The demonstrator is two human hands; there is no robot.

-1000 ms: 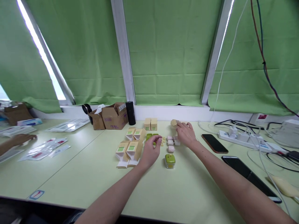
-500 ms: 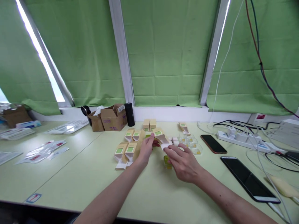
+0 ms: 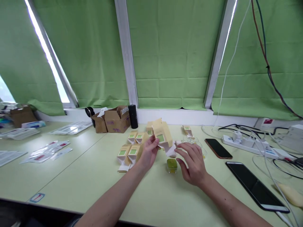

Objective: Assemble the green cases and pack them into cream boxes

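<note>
My left hand point(image 3: 149, 153) is closed on a small tan carton point(image 3: 163, 136) with a green label, held tilted above the table with its white end flap open toward the right. My right hand point(image 3: 193, 163) hovers just right of it, fingers spread and curved, holding nothing, its fingertips near the carton's flap. Below the carton a small clear jar with a green lid point(image 3: 172, 165) sits on the table. Several more open tan cartons point(image 3: 129, 152) lie left of my left hand.
Brown cardboard boxes point(image 3: 116, 119) and a black cylinder point(image 3: 133, 116) stand by the window sill. Two phones point(image 3: 218, 148) point(image 3: 255, 185), a power strip point(image 3: 251, 143) and cables lie at the right. Clear plastic trays point(image 3: 201, 150) sit behind my right hand. Flat packets point(image 3: 44, 153) lie at the left.
My left hand took a carton from the group and lifted it. My right hand came back from the far items to beside the carton. The other person's hand at the left is gone from view.
</note>
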